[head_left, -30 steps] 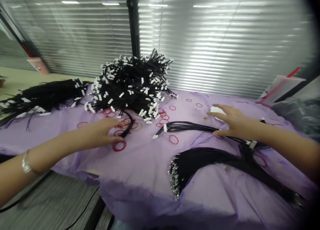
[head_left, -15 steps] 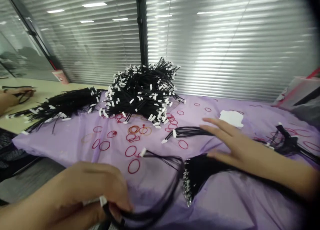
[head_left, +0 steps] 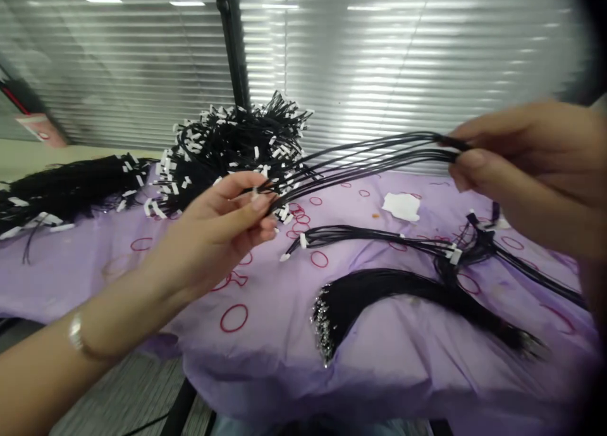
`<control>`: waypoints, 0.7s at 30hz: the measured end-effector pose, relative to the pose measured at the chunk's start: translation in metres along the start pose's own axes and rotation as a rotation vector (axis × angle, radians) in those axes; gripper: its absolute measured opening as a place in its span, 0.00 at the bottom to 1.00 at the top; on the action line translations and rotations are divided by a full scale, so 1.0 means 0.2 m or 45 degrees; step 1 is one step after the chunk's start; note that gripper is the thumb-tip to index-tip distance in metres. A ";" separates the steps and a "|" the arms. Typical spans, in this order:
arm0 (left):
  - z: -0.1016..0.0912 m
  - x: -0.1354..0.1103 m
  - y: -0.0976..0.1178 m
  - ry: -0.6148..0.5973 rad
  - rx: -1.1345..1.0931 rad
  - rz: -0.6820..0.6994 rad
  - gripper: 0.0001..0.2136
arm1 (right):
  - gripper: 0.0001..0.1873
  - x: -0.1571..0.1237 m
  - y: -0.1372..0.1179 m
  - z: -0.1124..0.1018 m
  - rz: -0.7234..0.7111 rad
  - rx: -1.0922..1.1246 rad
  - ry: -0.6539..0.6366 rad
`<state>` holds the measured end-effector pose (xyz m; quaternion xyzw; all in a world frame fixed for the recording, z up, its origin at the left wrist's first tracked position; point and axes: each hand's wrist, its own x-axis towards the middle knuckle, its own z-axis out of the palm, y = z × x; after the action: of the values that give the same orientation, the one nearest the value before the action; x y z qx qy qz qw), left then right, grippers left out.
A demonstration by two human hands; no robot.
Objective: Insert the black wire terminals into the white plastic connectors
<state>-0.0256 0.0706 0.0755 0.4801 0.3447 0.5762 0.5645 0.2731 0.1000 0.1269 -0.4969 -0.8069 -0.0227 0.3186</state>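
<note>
- In the head view, the left hand [head_left: 232,224] is pinching the wires [head_left: 379,164], its thumb and fingers clamped on them.
- The right hand [head_left: 526,164] is gripping the same wires further right, thumb and fingers pressing together on them.
- The wires are spanning the gap between the hands, raised above the cloth [head_left: 265,350] and partly covering the heap [head_left: 222,145].
- Below them, a white-tipped bunch [head_left: 351,233] is lying on the cloth.
- Nearer, a silver-ended bundle [head_left: 379,284] is curving.
- Red bands [head_left: 222,321] are lying scattered; paper [head_left: 401,206] is resting behind the bunch.
</note>
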 end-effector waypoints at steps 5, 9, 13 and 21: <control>-0.03 0.21 -0.21 -0.146 0.667 -0.090 0.17 | 0.26 0.06 0.34 0.23 -0.033 -0.376 -0.494; -0.25 0.28 -0.24 -0.177 1.627 0.413 0.15 | 0.33 -0.11 0.46 0.40 -0.100 -0.428 -0.626; -0.50 0.29 -0.23 -0.226 2.058 0.324 0.20 | 0.29 -0.27 0.35 0.44 -0.227 -0.286 -0.639; -0.84 0.39 -0.18 0.118 2.186 0.127 0.25 | 0.18 -0.29 0.27 0.59 -0.449 -0.172 -0.279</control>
<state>-0.1656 0.1757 0.0033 0.7313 0.6623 0.1592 -0.0344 0.2764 0.1229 -0.0132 -0.3677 -0.9078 -0.0780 0.1859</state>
